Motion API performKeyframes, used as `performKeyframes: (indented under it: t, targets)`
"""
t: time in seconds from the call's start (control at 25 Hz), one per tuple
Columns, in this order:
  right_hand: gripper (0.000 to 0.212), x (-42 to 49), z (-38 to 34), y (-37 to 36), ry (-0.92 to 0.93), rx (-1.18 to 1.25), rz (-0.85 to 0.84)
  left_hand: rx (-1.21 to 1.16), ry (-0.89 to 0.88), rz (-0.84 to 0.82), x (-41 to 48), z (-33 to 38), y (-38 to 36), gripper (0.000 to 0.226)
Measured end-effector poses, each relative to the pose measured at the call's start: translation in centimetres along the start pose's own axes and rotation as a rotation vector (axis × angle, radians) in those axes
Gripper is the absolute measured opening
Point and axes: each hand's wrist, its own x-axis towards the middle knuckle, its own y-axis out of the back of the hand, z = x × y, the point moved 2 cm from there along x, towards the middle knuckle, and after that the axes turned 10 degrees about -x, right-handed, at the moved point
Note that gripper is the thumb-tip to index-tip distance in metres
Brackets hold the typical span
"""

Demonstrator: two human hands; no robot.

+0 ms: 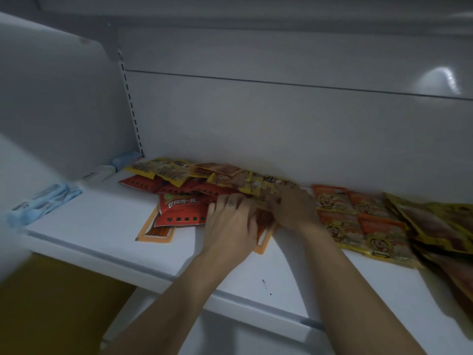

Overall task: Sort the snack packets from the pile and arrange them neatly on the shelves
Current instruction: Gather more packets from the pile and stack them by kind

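Snack packets (204,180) heaped on shelf (102,226), at 12 o'clock from both hands. Left hand (230,221) laid flat on pile edge, fingers spread. Right hand (294,208) set at its 3 o'clock; fingertips hidden, grip cannot be told.

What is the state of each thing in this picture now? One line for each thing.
Mixed pile of red and yellow snack packets: unsorted, overlapping.
Red packet with white writing: flat, lying over an orange-edged packet.
Orange cartoon-face packets: laid flat in rows.
Left hand: on the pile, fingers bent; grip unclear.
Right hand: on the pile, fingers blurred; grip unclear.
Light blue packets: lying flat, far left.
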Motion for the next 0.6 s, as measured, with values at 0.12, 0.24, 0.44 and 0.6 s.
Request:
performKeyframes:
  t: [0.12, 0.24, 0.44, 0.6]
  targets:
    - [0.036, -0.4, 0.2, -0.5, -0.006, 0.023, -0.084, 0.095, -0.096, -0.001, 2.0, 0.4, -0.4, 0.025]
    - [0.031, -0.5, 0.3, -0.1, -0.032, 0.072, -0.058, 0.254, -0.157, -0.107, 5.1, 1.3, -0.9, 0.025]
    - [0.030, 0.5, 0.3, -1.0, -0.089, 0.190, -0.038, 0.461, 0.059, -0.251, 7.9, -1.1, -2.3, 0.047]
    - [0.039, 1.1, 0.7, 0.2, -0.279, 0.515, 0.043, 0.419, 0.045, -0.141, 8.3, -1.5, -2.8, 0.034]
